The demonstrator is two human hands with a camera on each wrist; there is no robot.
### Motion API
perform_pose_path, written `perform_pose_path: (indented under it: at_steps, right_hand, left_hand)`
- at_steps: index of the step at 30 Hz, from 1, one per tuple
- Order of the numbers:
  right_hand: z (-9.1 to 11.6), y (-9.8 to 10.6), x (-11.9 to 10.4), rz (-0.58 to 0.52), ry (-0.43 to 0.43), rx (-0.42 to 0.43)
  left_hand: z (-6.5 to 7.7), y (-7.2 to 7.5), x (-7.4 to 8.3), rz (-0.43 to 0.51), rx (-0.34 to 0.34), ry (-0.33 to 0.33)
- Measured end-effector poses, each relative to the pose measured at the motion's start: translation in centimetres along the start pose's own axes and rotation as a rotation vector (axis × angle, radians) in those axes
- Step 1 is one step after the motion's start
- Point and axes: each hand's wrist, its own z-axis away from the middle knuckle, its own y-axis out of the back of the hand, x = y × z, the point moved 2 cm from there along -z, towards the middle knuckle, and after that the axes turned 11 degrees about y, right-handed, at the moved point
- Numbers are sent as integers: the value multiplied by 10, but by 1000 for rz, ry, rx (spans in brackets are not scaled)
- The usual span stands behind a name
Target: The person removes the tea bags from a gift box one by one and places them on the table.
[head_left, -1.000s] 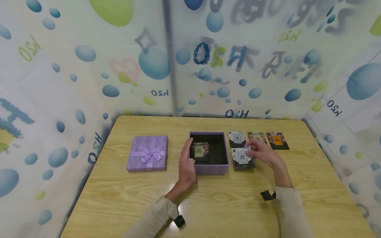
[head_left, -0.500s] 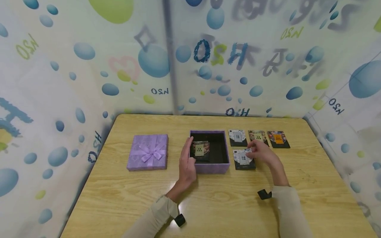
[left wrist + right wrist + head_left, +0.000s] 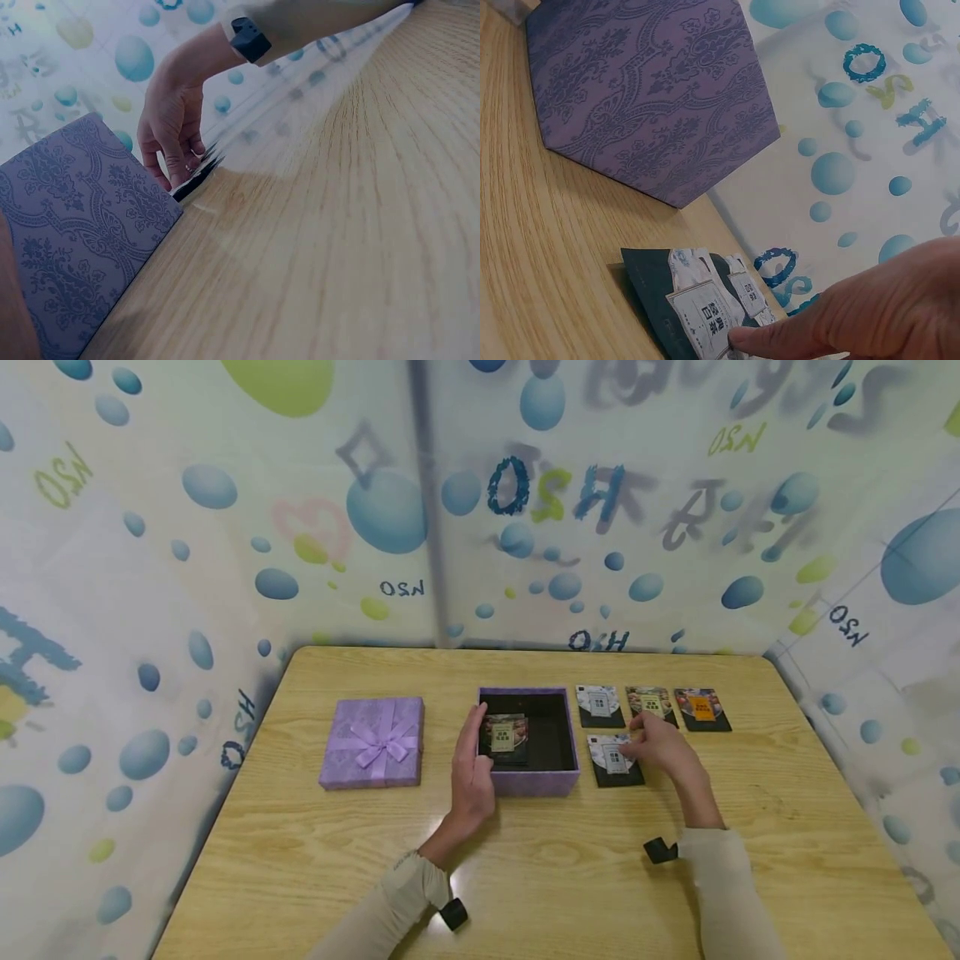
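Observation:
My left hand (image 3: 472, 777) rests along the left side of an open purple patterned box (image 3: 532, 785), its fingers straight against the wall. A dark packet (image 3: 504, 735) with a pale label lies inside the box at the left. To the box's right, my right hand (image 3: 666, 750) pinches the right edge of a black and white packet (image 3: 611, 760). The right wrist view shows the thumb (image 3: 772, 339) on the front of this packet (image 3: 697, 307), which is tilted off the tabletop. Fingers behind it are hidden there.
Behind the pinched packet lie a similar white packet (image 3: 598, 706), a packet with a yellowish label (image 3: 651, 702) and one with an orange label (image 3: 702, 710). A purple lid (image 3: 345, 727) with a ribbon bow sits left on the wooden table (image 3: 555, 877). Patterned curtains surround the table.
My right hand has shifted slightly, staying at the near packet's right edge. A small gap now shows between that packet and the one behind it. The left hand stays at the box.

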Motion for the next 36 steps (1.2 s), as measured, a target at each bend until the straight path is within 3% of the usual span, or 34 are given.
perform_pose_path:
  at_steps: [10, 22, 36]
  right_hand:
    - [5, 3, -9, 0, 34, 27]
    - [9, 8, -26, -83, 263, 143]
    - [15, 0, -62, -219, 381, 160]
  left_hand:
    - [1, -1, 1, -4, 0, -2]
    - [-1, -1, 3, -3, 2, -7]
    - [0, -1, 3, 8, -7, 4]
